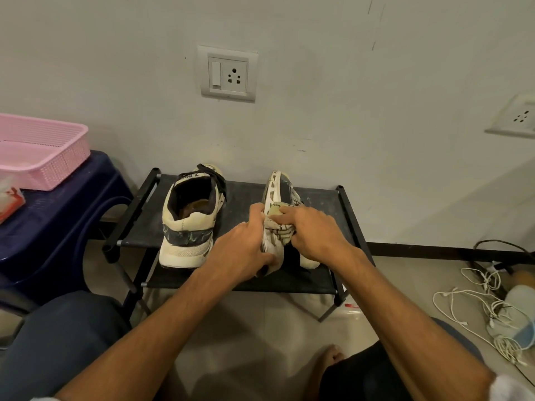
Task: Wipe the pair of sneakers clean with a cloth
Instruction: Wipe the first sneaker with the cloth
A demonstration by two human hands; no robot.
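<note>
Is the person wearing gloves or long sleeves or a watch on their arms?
No gloves, no watch and no rings show. The left hand and right hand are bare; so are the left forearm and right forearm. A bit of white fabric, maybe a sleeve edge, peeks in by the right upper arm.

We note even, rather dim indoor light, greenish on the wall (362, 82); soft shadows lie under the rack (321, 204). Wide-angle distortion bows the edges, and the lower corners look slightly soft.
</note>
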